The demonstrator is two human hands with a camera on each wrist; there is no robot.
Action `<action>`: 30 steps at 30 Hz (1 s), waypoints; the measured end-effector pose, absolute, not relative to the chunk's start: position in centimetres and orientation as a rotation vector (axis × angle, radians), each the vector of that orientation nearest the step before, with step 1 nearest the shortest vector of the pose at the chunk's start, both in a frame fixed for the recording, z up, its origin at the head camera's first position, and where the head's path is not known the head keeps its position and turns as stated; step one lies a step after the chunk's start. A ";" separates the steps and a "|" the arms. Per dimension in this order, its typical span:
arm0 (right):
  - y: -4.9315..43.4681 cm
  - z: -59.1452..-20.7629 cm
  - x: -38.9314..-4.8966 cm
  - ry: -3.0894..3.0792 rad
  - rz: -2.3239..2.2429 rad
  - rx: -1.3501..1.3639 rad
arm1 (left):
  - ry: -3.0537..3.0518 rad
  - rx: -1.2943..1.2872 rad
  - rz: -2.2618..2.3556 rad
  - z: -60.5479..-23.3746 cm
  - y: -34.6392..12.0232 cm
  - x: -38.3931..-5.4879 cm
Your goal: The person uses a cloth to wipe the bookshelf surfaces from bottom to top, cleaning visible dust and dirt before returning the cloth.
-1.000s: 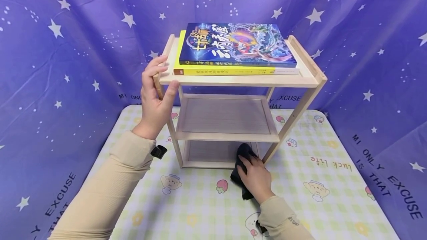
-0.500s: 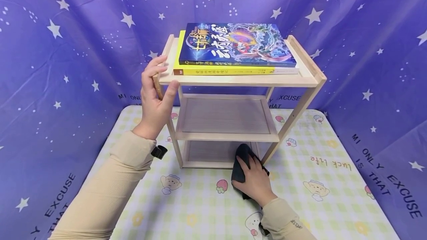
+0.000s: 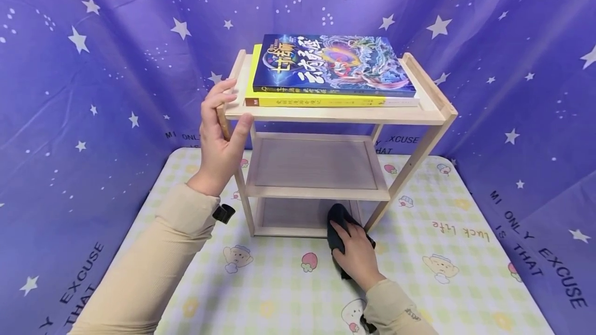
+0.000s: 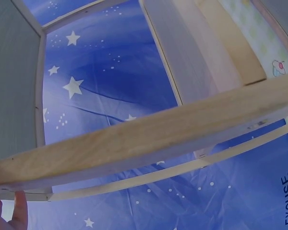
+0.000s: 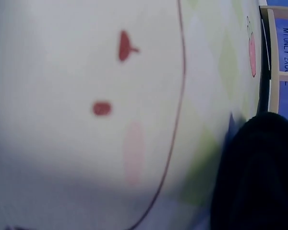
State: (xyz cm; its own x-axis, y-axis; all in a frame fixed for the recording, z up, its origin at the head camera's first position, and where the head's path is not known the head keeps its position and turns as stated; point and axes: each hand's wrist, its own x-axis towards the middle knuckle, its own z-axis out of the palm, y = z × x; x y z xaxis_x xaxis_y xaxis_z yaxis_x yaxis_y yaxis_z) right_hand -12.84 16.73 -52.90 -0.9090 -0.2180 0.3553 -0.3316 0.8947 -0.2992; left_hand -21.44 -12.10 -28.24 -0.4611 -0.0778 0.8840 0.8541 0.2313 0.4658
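We see the dark cloth (image 3: 337, 214) beneath the nearer, spread right hand (image 3: 358, 255), its long axis seemingly running inward over the bottom shelf (image 3: 291, 216) near its right end, while the left hand (image 3: 218, 146) grips the wooden rack (image 3: 335, 113) up high.

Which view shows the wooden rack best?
Head view: all three tiers of the wooden rack show there, though the cloth hides part of the bottom one. Left wrist catches only close-up parts of it; right wrist, just a small piece at the right edge.
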 end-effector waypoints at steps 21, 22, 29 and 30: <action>15.8 -52.6 -13.2 -2.771 0.527 0.416 | -1.700 -0.712 -1.316 -28.2 -12.1 -21.4; 15.7 -52.6 -13.2 -2.769 0.527 0.419 | -1.703 -0.710 -1.316 -28.2 -12.1 -21.4; 15.2 -52.7 -13.2 -2.770 0.516 0.443 | -1.713 -0.705 -1.323 -28.3 -12.1 -21.3; 15.1 -52.7 -13.1 -2.770 0.514 0.450 | -1.714 -0.706 -1.324 -28.3 -12.1 -21.3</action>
